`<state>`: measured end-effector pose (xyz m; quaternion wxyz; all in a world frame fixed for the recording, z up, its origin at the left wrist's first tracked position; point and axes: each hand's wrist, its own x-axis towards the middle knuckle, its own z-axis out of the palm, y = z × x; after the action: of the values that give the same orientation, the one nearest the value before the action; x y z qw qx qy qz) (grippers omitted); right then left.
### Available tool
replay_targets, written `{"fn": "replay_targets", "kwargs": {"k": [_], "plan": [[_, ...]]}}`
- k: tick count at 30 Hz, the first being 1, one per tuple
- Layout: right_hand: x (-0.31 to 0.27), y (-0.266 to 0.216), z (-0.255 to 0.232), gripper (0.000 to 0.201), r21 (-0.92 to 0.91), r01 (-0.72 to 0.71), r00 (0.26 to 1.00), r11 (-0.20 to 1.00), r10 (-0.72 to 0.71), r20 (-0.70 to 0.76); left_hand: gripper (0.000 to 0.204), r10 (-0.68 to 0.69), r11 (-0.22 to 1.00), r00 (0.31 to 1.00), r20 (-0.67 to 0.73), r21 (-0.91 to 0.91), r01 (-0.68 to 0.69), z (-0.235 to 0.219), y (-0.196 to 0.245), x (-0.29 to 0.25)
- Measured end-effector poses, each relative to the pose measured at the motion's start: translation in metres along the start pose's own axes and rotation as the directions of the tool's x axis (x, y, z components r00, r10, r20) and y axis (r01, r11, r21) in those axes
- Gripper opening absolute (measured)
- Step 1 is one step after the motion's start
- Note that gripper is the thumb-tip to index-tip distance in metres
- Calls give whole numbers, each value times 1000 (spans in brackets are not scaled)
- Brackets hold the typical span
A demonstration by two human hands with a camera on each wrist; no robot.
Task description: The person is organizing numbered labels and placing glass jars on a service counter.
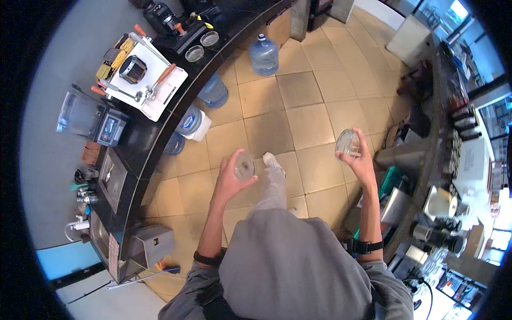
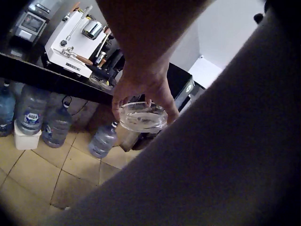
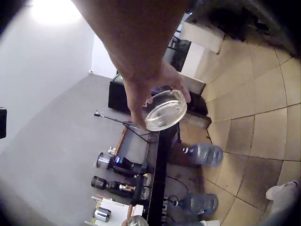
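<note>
Tan floor tiles (image 1: 298, 114) fill the middle of a café work area, with a dark curved counter (image 1: 160, 125) along one side and a cluttered shelf run on the other. Over that open floor the person carries two clear glass ashtrays, one per hand. The left ashtray (image 1: 245, 166) sits in the left hand (image 1: 232, 178), fingers curled under and around its rim; the left wrist view shows the same grasp (image 2: 142, 117). The right ashtray (image 1: 348, 143) is held higher, pinched at the rim by the right hand (image 1: 362, 162), and the right wrist view shows it tilted with its hollow facing the camera (image 3: 164, 109).

Judging from this, the picking-up is done and the carrying is under way; neither dish has been set down yet. Two more glass dishes (image 1: 201, 46) already rest on the counter near the white espresso machine (image 1: 146, 77). Water jugs (image 1: 264, 53) stand on the floor below.
</note>
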<state>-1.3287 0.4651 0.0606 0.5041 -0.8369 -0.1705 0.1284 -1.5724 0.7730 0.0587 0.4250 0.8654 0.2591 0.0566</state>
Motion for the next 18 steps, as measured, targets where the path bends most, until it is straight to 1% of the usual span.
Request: {"fn": "replay_targets", "kwargs": {"k": [1,4,5,6,7,8,9,10,12,14,16,17,18], "plan": [[21,-4,5,90,15,-5,999,1000,5,32,87,5,1000,1000,-12,-5,-5,1,-7,19],[92,-32,23,89,-44,-8,995,999,12,98,87,6,999,998,-55,-45,-8,-5,-24,83],[117,-38,28,89,-61,4,994,998,3,112,87,14,998,997,-72,-60,-18,-10,-26,106],[145,-43,34,89,-116,22,990,993,-6,138,87,10,997,996,-92,-75,-17,-16,-26,131],[167,-48,38,88,-168,37,986,985,-8,167,86,-16,995,997,-78,-97,8,-23,-25,151],[191,-55,43,88,-174,53,983,983,-21,181,86,-41,993,997,-65,-115,33,-31,-24,173],[218,-64,49,88,-184,90,978,979,-52,202,86,-43,992,995,-89,-121,32,-39,-24,199],[238,-71,54,88,-196,115,972,974,-69,225,86,-31,995,996,-82,-99,23,-44,-25,220],[278,-85,68,89,-178,103,970,979,-60,234,86,-35,996,997,-74,-81,29,-56,-25,258],[317,-100,84,91,-148,98,970,984,-62,234,87,37,999,995,-96,23,-35,-72,-21,297],[352,-117,100,91,-161,21,962,987,24,273,87,0,999,993,-115,33,4,-84,-16,333],[371,-115,108,91,-161,26,958,987,21,286,88,-34,998,992,-125,41,40,-87,-15,350],[394,-109,120,90,-148,86,951,985,-37,307,88,-45,998,990,-135,40,51,-89,-16,369]]}}
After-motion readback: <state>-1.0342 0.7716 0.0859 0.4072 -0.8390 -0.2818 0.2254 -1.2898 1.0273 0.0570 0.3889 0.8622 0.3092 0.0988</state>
